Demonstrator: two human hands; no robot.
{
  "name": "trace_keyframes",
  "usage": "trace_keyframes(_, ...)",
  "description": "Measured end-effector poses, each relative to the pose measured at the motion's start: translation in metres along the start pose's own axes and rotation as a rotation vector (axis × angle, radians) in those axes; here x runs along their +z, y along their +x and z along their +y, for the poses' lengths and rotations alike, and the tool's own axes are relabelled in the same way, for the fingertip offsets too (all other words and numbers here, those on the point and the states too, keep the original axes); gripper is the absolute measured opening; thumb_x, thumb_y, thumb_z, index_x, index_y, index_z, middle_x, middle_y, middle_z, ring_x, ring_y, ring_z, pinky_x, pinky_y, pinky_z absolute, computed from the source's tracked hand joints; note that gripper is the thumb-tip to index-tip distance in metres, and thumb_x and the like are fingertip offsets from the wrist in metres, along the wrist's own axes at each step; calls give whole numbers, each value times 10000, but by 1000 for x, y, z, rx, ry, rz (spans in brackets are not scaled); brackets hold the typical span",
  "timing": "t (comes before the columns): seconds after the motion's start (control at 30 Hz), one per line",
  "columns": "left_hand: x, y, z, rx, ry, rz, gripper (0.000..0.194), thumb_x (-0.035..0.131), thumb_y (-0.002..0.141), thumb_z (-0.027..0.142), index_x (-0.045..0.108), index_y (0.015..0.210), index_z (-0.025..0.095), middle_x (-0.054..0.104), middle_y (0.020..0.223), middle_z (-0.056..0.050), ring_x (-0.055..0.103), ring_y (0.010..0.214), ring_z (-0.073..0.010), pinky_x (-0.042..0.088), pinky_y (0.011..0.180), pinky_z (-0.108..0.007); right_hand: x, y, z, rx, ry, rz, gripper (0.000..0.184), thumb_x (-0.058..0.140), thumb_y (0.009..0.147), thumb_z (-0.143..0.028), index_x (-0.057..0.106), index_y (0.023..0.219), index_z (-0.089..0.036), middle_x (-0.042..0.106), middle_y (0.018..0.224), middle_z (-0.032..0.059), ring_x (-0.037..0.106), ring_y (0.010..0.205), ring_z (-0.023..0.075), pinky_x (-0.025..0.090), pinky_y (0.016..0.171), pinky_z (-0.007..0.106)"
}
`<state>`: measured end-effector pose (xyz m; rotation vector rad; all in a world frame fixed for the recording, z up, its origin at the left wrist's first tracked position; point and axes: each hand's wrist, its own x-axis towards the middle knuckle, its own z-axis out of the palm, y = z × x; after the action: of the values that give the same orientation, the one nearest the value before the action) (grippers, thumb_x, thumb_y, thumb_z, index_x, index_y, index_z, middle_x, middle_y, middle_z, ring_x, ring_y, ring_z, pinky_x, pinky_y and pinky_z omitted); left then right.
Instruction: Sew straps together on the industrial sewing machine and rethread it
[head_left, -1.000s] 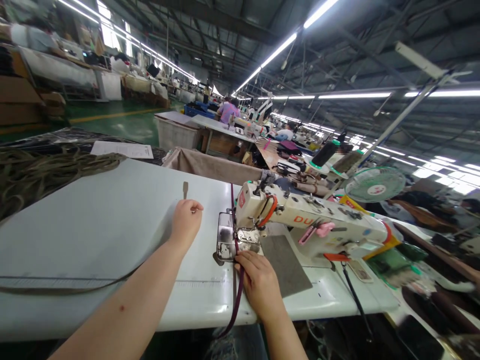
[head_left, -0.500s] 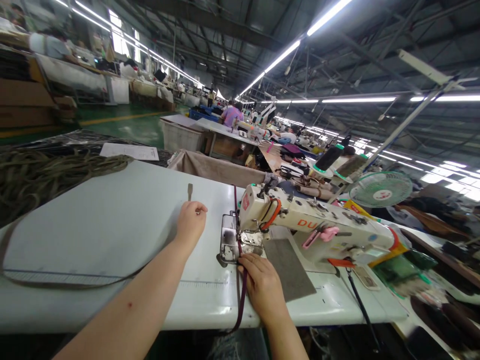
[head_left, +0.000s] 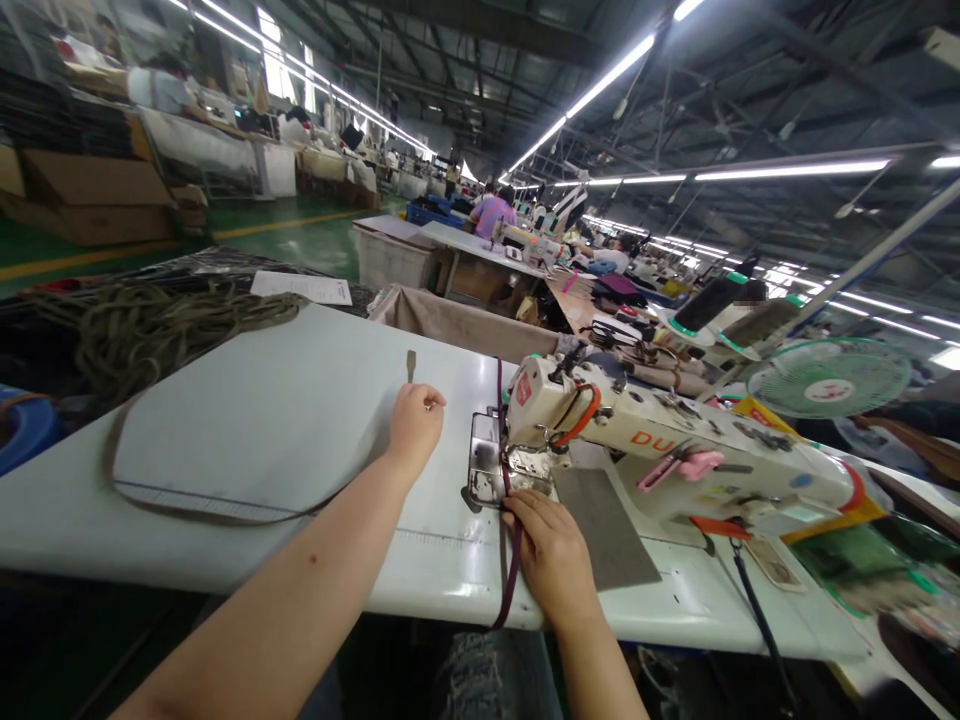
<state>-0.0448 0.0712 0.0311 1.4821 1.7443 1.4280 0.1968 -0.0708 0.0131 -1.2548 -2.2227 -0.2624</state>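
My left hand (head_left: 417, 425) is closed in a pinch on a narrow olive strap, whose flat end (head_left: 411, 366) sticks up beyond my fingers. The strap's loop (head_left: 217, 514) curves across the tabletop and passes behind my left forearm. With the fingers of my right hand (head_left: 551, 545), I grip a dark purple strap (head_left: 515, 575) just in front of the metal plate of a white sewing machine (head_left: 622, 435). The purple strap runs back past the presser foot area and also hangs over the table's front edge. My right thumb is mostly hidden.
A heap of olive straps (head_left: 157, 325) and a paper sheet (head_left: 300, 288) lie at the left back. Behind the table (head_left: 300, 400) is a beige cloth-lined bin (head_left: 465, 322). A green fan (head_left: 829, 378) and thread cones (head_left: 701, 305) stand at right. Other people sit farther off.
The camera view has swung left, so everything appears farther right. Both hands stay at about the same places on the table, still holding their straps.
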Motion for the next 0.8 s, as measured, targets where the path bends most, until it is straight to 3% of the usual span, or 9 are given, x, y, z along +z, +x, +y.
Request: trace_keyframes(0.8, 1, 1, -2, -5, -11, -11, 274, 535, 754, -22, 670, 753, 216, 616, 965, -34, 633, 891, -200, 508, 900, -337, 1, 0, 1, 1, 10, 11, 254, 550, 1070, -287, 763, 1193, -223, 779, 1174, 104, 723, 1132, 254, 591, 987, 437)
